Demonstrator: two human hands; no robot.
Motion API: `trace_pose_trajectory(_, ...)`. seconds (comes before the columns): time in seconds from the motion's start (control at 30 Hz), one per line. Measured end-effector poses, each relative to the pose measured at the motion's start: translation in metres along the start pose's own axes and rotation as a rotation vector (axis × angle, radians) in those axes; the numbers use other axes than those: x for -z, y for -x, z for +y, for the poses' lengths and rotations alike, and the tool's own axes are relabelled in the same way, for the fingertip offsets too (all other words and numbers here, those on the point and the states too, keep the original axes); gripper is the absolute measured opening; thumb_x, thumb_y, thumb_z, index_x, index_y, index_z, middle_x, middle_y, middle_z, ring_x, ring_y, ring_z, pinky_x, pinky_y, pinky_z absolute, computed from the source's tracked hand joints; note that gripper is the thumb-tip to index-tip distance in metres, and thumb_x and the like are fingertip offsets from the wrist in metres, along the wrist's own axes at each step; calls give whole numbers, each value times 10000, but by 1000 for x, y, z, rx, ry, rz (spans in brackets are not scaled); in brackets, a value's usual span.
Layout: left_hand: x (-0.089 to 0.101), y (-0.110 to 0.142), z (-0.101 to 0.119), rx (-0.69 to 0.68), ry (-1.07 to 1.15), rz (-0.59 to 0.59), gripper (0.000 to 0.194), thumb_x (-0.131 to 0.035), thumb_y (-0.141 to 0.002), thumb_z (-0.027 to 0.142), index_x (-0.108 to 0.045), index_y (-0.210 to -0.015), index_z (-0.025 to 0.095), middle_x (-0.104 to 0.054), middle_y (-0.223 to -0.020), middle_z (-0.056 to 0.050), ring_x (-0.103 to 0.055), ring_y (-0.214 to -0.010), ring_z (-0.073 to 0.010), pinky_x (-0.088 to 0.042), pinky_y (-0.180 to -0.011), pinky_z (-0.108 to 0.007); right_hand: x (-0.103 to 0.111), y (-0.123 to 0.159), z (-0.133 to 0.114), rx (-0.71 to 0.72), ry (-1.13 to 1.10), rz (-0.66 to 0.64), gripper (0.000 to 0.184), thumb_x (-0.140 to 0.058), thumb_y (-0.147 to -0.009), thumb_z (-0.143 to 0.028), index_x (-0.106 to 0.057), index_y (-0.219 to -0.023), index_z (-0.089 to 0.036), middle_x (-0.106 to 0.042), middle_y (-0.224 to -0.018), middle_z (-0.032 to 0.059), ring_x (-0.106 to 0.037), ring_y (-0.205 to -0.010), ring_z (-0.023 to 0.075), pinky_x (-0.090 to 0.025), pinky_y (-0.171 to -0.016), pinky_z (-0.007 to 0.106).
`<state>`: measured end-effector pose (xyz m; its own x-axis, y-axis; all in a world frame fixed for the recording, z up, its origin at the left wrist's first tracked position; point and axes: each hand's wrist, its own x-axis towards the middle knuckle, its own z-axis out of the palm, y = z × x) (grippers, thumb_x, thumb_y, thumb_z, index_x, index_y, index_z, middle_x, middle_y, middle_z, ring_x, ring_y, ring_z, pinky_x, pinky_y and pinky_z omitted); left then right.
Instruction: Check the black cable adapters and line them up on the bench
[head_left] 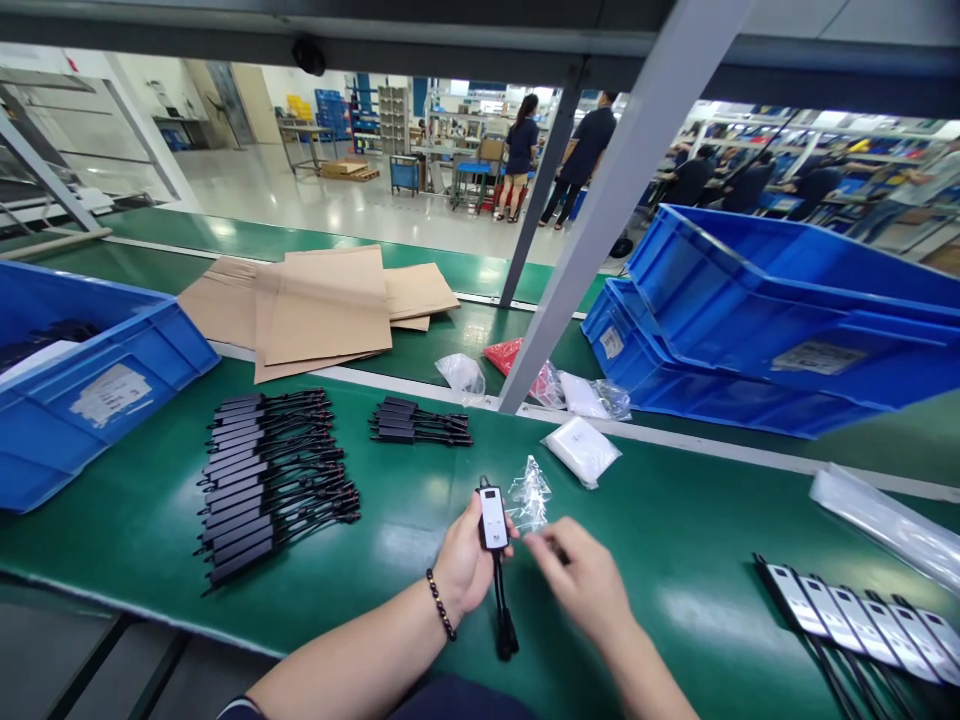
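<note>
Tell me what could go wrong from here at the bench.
The right hand is right beside the shiny pile, so a brush might scatter it. The black devices at left lie packed together with crowded cables; lifting one could drag its neighbours. The left hand's device has hanging leads that might snag.

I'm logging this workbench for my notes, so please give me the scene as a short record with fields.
Left hand: holds a pale-faced black device, cables hanging down
Right hand: beside shiny pieces; blurred, hold unclear
Bench left: large row of black cabled units
Bench middle: smaller black group
Bench right: row of pale-faced devices
Behind: cardboard sheets, white packet
Bins: blue bin left, stacked blue bins right
</note>
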<state>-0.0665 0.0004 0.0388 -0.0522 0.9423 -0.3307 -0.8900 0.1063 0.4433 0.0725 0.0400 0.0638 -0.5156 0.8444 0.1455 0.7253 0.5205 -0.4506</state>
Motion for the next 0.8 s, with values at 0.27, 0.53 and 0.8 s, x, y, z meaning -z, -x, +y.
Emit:
trace_pose_trajectory(0.27,-4,10,-7,98,-188,-123,435,-364,-800,467,-523,-991,111,-552,-870,-99,-503,-805,-164,-373,-677,-276,-22,42,-10,20,21,-106,256,-353,-834,-263,-432,-601,-191,-484,-587,-14,-461,-531,101,-324,-507,206)
trace_pose_trajectory(0.53,5,14,-13,146,-485,-242,410,-345,-814,433,-498,-1048,133,-519,-938,-114,-490,-853,-178,-380,-665,-276,48,93,85,-284,376,18,238,-355,-817,-284,-447,-615,-200,-521,-617,0,-505,-543,123,-331,-504,226)
trace_pose_trajectory(0.8,-10,37,16,-56,-1026,-256,305,-437,-776,388,-530,-998,200,-541,-976,-74,-477,-913,-186,-371,-764,-276,86,128,186,-764,615,-16,293,-299,-826,-359,-526,-758,-186,-609,-801,75,-582,-630,187,-346,-511,275)
